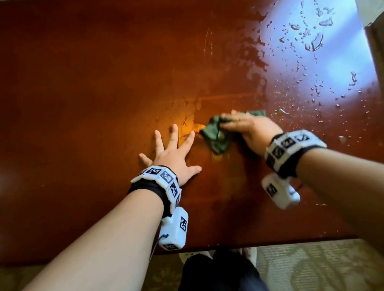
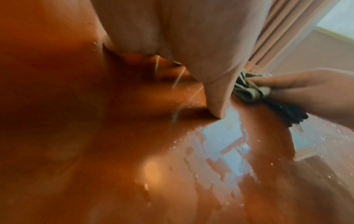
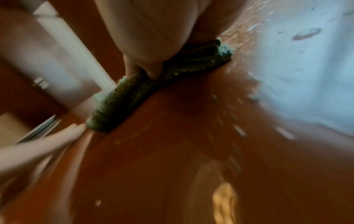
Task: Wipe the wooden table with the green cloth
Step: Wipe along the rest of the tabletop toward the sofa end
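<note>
Wet wooden table (image 1: 85,85), right hand (image 1: 253,127) pressing green cloth (image 1: 216,138)

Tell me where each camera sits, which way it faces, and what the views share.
Head: on the person's head, looking down at the wooden table; both forearms, left hand, right hand show.
Left wrist: low along the flat left hand.
Right wrist: low along the right hand.
All three share the green cloth.
</note>
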Tool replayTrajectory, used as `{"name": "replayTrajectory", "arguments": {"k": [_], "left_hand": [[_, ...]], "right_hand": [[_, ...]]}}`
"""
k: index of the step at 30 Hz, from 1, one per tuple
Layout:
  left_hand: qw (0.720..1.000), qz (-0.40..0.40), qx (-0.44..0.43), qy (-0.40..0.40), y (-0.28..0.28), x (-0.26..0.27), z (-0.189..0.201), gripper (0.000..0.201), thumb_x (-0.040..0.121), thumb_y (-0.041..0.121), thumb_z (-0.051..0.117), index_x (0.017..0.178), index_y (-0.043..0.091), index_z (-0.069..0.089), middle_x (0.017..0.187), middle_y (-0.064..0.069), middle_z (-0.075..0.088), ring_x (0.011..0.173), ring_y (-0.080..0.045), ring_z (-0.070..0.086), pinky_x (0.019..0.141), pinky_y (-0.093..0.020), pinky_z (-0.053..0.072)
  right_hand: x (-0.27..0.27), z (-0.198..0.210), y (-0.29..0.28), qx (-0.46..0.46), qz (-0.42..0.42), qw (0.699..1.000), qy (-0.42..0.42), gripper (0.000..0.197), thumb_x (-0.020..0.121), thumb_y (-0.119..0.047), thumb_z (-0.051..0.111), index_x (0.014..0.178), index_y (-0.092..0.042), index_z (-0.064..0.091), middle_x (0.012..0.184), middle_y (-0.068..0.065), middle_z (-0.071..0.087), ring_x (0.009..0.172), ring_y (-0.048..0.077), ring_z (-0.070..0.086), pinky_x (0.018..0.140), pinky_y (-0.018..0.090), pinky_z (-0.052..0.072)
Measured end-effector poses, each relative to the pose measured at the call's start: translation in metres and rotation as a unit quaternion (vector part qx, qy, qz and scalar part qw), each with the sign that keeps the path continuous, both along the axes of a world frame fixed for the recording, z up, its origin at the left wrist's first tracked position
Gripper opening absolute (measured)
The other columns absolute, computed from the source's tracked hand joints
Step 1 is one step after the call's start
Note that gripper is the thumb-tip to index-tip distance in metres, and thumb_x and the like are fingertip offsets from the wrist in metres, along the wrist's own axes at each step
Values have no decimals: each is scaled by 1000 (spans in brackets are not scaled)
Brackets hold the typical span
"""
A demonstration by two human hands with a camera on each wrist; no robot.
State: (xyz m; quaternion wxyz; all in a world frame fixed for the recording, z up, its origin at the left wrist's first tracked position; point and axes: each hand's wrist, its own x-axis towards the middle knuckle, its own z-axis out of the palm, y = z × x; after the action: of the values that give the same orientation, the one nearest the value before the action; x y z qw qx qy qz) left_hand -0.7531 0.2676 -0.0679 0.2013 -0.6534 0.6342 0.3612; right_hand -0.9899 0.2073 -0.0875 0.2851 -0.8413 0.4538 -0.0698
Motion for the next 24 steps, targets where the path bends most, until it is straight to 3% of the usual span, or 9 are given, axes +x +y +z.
{"name": "replayTrajectory", "arguments": {"k": [3,7,12,16,18,21,24], "left_hand": [[1000,-1,1,-2,0,1,-1,91,87,62,60,149,56,-7,157,12,-34,143,-33,-34,105,-78,0],[1000,-5,-8,-9,0,-1,2,91,88,61,60,150,54,-6,159,11,-30,144,-33,-30,106,-76,1],[999,-29,-18,-5,0,-3,3,86,92,56,56,152,50,-4,160,12,-27,147,-27,-26,108,-75,2],[1000,-15,-5,-4,0,-7,4,85,93,51,58,152,51,-4,159,13,-28,147,-27,-27,109,-75,4],[1000,-16,-3,-7,0,-9,4,83,94,51,57,151,52,-4,159,12,-28,147,-28,-26,109,-75,5],[1000,-17,1,-12,3,-11,6,80,96,48,54,151,52,-3,160,12,-28,146,-29,-27,109,-74,4],[1000,-17,-4,-9,4,-12,6,77,97,48,53,151,53,-2,160,12,-27,146,-28,-27,108,-74,4]], "right_hand": [[-4,4,-27,11,-118,993,21,48,88,5,43,126,-22,57,143,-1,42,136,23,33,114,35,22],[2,3,-13,29,-150,988,16,48,89,3,43,130,-20,53,146,0,37,139,23,27,115,40,20],[3,0,53,54,-142,988,21,63,80,13,39,131,-23,51,148,-4,34,140,21,24,115,42,22],[-1,0,127,40,-37,999,6,66,67,4,32,122,-18,60,140,2,46,132,30,37,106,54,31],[-10,1,150,36,62,997,16,62,68,1,36,121,-20,61,139,0,48,131,29,40,105,53,30],[-23,5,139,38,195,980,3,56,75,4,44,123,-19,60,139,-1,48,130,27,42,105,49,30],[-26,0,95,9,247,969,21,58,68,11,53,117,-17,64,133,3,55,123,32,49,97,56,38]]}}
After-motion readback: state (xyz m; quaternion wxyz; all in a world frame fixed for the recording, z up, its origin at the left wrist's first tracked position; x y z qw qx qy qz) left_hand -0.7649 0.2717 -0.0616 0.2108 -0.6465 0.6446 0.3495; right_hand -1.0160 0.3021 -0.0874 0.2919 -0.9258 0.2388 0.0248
